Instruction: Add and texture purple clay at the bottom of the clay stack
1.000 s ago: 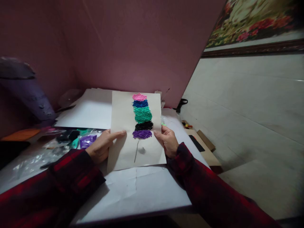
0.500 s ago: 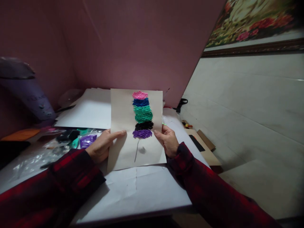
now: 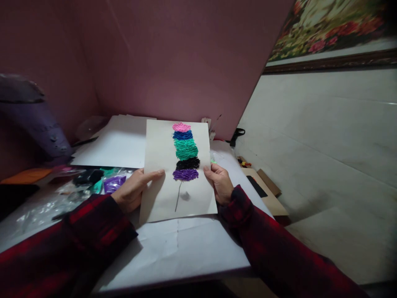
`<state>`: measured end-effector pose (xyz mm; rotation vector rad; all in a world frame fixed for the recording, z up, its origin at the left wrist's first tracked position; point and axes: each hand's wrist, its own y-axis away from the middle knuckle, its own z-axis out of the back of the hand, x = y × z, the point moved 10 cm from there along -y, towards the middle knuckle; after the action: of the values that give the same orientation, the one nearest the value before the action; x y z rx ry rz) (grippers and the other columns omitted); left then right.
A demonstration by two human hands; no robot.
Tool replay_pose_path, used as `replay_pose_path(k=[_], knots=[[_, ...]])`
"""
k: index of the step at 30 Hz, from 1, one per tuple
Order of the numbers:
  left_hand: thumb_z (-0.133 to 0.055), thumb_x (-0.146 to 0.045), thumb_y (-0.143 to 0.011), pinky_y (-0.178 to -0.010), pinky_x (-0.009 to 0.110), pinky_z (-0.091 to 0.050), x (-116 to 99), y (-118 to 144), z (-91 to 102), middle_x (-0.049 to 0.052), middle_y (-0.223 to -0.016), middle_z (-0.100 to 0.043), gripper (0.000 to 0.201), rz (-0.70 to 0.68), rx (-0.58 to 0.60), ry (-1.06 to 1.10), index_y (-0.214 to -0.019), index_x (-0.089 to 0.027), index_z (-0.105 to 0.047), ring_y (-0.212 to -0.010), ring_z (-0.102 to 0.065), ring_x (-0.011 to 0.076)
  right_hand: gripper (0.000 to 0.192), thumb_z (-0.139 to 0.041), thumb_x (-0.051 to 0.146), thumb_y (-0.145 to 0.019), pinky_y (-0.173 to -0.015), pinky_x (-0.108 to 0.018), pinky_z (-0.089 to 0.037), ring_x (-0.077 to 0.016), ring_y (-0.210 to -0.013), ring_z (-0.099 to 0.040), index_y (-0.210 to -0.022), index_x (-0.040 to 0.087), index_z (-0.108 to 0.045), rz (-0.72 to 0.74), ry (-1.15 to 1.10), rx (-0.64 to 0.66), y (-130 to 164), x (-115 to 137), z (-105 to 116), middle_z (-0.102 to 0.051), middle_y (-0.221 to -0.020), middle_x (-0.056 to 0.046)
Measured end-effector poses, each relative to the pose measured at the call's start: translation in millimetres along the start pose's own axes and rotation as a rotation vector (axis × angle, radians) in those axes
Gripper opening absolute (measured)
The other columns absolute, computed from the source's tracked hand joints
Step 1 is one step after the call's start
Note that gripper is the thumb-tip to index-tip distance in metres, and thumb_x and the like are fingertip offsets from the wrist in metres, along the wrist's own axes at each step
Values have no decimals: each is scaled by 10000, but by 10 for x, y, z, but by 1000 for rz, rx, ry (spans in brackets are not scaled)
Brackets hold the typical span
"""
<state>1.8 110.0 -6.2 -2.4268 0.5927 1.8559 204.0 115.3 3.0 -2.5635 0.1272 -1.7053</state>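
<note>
Between my two hands is a white sheet of paper (image 3: 158,149), its top edge tilted away from me. Textured bands run down it: a pink one (image 3: 181,127) at the top, then blue (image 3: 182,135), green (image 3: 186,149), black (image 3: 187,163) and purple (image 3: 185,174). A thin drawn line (image 3: 178,196) runs down from the purple band, with a grey smudge beside it. My left hand (image 3: 135,188) grips the left edge, thumb on the front. My right hand (image 3: 221,182) pinches the right edge the same way. The fingers behind the sheet are hidden.
On the left of the white-covered table (image 3: 186,256) lie clear bags and a purple packet (image 3: 114,183). Behind them is a stack of white paper (image 3: 114,140). A lilac container (image 3: 40,128) stands far left. Cardboard (image 3: 273,203) lies right, by a tiled wall.
The sheet's top edge has dipped slightly and leans further back, showing a white object on the wall behind. Both hands keep almost the same place and grip.
</note>
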Motion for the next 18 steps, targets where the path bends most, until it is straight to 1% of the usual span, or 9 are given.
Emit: replay_pose_path(k=[3,6,10,14,18], knots=[[-744,-271,-708,-636,320,-569,-3,1,0,104,-877,-743,441,0,-3,-1,-1121,-148,-650,-721,-697,263,330,-793,344,-624,-642,-323,-533,-194,-655,-671,-880,178,-668,1,-1,1,1,0,0,-745,-801,-26],[-742,-281,-710,-644,343,-576,6,3,-8,116,-884,-742,463,8,8,3,-1141,-146,-642,-724,-701,275,326,-791,354,-630,-643,-327,-534,-192,-642,-669,-873,177,-666,2,-1,-1,-3,1,5,-739,-766,-23],[-743,-302,-715,-633,343,-576,32,-3,17,117,-861,-742,488,16,5,3,-1161,-141,-629,-715,-702,280,321,-787,368,-639,-651,-332,-538,-193,-648,-670,-861,175,-660,2,2,-2,-5,5,9,-735,-769,-26],[-738,-344,-727,-651,355,-578,52,-9,20,102,-851,-741,500,17,19,0,-1171,-151,-615,-700,-699,272,337,-786,372,-640,-651,-333,-542,-203,-667,-675,-876,169,-658,-2,0,6,10,12,-8,-731,-763,-29],[-734,-347,-732,-645,351,-578,40,-5,21,100,-855,-739,492,11,16,-5,-1167,-153,-610,-697,-699,266,337,-791,366,-631,-650,-339,-541,-216,-693,-681,-870,169,-659,-1,0,9,17,20,-17,-729,-759,-32]])
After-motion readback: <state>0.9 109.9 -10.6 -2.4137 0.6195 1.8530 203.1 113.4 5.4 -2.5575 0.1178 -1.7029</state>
